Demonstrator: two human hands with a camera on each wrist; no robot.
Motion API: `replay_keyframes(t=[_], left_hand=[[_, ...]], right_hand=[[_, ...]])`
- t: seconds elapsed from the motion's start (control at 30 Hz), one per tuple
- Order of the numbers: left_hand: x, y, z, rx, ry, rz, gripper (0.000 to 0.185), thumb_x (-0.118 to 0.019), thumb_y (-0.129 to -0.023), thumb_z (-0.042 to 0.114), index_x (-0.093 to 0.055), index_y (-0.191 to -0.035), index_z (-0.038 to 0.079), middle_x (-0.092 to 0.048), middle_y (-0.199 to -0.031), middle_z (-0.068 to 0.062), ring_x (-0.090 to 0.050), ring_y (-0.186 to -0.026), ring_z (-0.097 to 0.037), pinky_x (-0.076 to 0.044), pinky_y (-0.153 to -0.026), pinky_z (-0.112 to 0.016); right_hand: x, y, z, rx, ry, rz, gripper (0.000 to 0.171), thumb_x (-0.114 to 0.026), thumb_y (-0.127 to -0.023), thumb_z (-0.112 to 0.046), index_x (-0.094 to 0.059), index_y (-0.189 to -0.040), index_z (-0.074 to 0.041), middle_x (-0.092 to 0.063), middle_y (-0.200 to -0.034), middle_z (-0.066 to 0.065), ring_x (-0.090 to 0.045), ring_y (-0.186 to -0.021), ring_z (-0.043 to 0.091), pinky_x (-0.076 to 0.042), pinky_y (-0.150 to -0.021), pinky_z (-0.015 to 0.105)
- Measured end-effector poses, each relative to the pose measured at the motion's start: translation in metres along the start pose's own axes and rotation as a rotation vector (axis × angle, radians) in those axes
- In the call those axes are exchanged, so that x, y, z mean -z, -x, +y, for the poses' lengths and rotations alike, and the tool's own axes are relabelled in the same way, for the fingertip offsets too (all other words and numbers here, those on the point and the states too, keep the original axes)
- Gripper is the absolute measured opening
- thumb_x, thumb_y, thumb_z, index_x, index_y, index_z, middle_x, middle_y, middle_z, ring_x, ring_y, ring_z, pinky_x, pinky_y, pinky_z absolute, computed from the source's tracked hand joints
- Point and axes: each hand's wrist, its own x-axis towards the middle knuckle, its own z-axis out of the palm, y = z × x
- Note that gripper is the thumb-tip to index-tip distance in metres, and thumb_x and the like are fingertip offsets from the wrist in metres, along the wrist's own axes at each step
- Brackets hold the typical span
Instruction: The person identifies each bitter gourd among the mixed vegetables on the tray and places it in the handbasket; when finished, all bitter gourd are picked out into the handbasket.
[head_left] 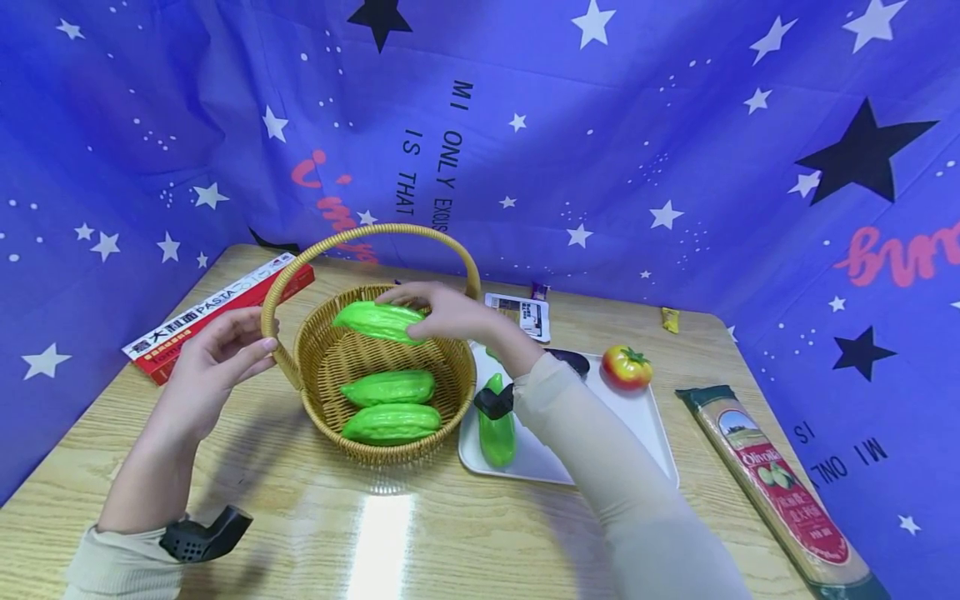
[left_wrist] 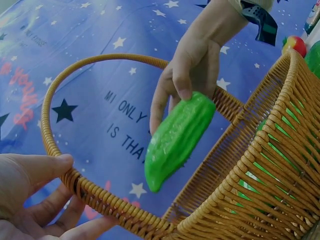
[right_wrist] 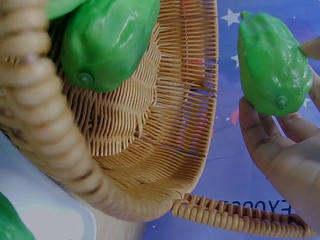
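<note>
Holding green bitter gourd (head_left: pixel 378 322) over wicker basket (head_left: pixel 322 367), right hand (head_left: pixel 450 312) fingers pinching it from above; two gourds (head_left: pixel 390 408) already inside. Left hand (head_left: pixel 217 362) fingers curled on basket handle (head_left: pixel 273 308), apparently steadying it on desk (head_left: pixel 300 517).

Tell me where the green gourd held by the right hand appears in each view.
Head: green gourd is above the basket's far side, left of centre.
Left wrist: centre, hanging from the fingers, behind the handle.
Right wrist: top right, beside the basket.
Shared landmark: the wicker basket.
</note>
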Motion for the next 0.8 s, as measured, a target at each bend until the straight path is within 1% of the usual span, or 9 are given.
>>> replay_keyframes(t=[0.07, 0.13, 0.2, 0.3, 0.33, 0.43, 0.57, 0.67, 0.8], left_hand=[[0.0, 0.0, 0.0, 0.001, 0.0, 0.001, 0.028, -0.059, -0.091, 0.002, -0.056, -0.117, 0.012, -0.061, -0.104, 0.005, -0.061, -0.093, -0.001, -0.057, -0.077, -0.015], [0.0, 0.0, 0.001, 0.002, 0.002, 0.001, 0.028, -0.059, -0.091, 0.002, -0.056, -0.117, 0.012, -0.061, -0.104, 0.006, -0.061, -0.092, -0.001, -0.057, -0.077, -0.015], [-0.001, 0.0, 0.001, 0.0, 0.007, -0.001, 0.028, -0.059, -0.091, 0.002, -0.056, -0.117, 0.011, -0.061, -0.104, 0.005, -0.061, -0.092, -0.002, -0.057, -0.077, -0.015], [-0.001, 0.0, 0.001, -0.006, 0.012, -0.003, 0.028, -0.059, -0.09, 0.001, -0.057, -0.116, 0.012, -0.061, -0.104, 0.005, -0.061, -0.092, -0.002, -0.057, -0.077, -0.016], [0.0, 0.001, 0.001, -0.007, 0.013, -0.003, 0.028, -0.059, -0.09, 0.001, -0.057, -0.116, 0.012, -0.061, -0.103, 0.005, -0.061, -0.092, -0.002, -0.057, -0.077, -0.016], [0.001, 0.001, 0.0, -0.005, 0.008, -0.001, 0.027, -0.059, -0.09, 0.001, -0.057, -0.116, 0.012, -0.061, -0.102, 0.005, -0.061, -0.091, -0.002, -0.057, -0.077, -0.016], [0.001, 0.0, -0.001, 0.001, -0.003, 0.0, 0.027, -0.059, -0.091, 0.002, -0.056, -0.116, 0.012, -0.061, -0.102, 0.005, -0.061, -0.091, -0.002, -0.057, -0.077, -0.016], [0.002, -0.001, -0.001, 0.003, -0.004, 0.001, 0.027, -0.059, -0.09, 0.002, -0.056, -0.116, 0.011, -0.061, -0.102, 0.003, -0.061, -0.091, -0.002, -0.057, -0.077, -0.016], [0.002, -0.001, -0.001, 0.003, -0.004, 0.003, 0.027, -0.059, -0.09, 0.002, -0.056, -0.116, 0.011, -0.061, -0.102, 0.003, -0.061, -0.091, -0.002, -0.057, -0.077, -0.016]], right_hand=[[0.0, -0.005, 0.001, -0.008, -0.003, -0.02, 0.062, -0.06, -0.076, -0.008, -0.051, -0.132, -0.033, -0.048, -0.139, -0.008, -0.046, -0.126, 0.015, -0.043, -0.105, 0.034], [0.0, -0.009, 0.003, -0.014, -0.008, -0.044, 0.061, -0.06, -0.076, -0.007, -0.051, -0.132, -0.033, -0.046, -0.141, -0.008, -0.043, -0.13, 0.016, -0.042, -0.106, 0.035], [-0.001, -0.014, 0.006, -0.014, -0.022, -0.07, 0.061, -0.059, -0.077, -0.005, -0.052, -0.131, -0.031, -0.045, -0.142, -0.007, -0.041, -0.132, 0.018, -0.044, -0.104, 0.034], [-0.002, -0.022, 0.01, -0.017, -0.053, -0.107, 0.061, -0.059, -0.077, -0.002, -0.052, -0.131, -0.028, -0.045, -0.141, -0.003, -0.042, -0.13, 0.019, -0.048, -0.094, 0.031], [-0.003, -0.025, 0.012, -0.015, -0.059, -0.118, 0.061, -0.058, -0.077, 0.0, -0.053, -0.131, -0.027, -0.046, -0.141, -0.002, -0.043, -0.13, 0.019, -0.048, -0.093, 0.029], [-0.004, -0.031, 0.014, -0.018, -0.077, -0.156, 0.061, -0.058, -0.077, 0.002, -0.053, -0.132, -0.025, -0.046, -0.14, 0.0, -0.042, -0.129, 0.019, -0.048, -0.093, 0.028], [-0.006, -0.035, 0.018, -0.042, -0.086, -0.209, 0.061, -0.057, -0.077, 0.003, -0.052, -0.132, -0.024, -0.044, -0.143, 0.001, -0.04, -0.131, 0.019, -0.049, -0.091, 0.031], [-0.007, -0.038, 0.022, -0.069, -0.081, -0.25, 0.061, -0.056, -0.078, 0.004, -0.052, -0.132, -0.025, -0.041, -0.146, 0.0, -0.036, -0.136, 0.021, -0.048, -0.093, 0.031], [-0.01, -0.043, 0.028, -0.102, -0.067, -0.308, 0.062, -0.054, -0.08, 0.007, -0.051, -0.134, -0.024, -0.04, -0.148, -0.001, -0.03, -0.141, 0.022, -0.04, -0.107, 0.034]])
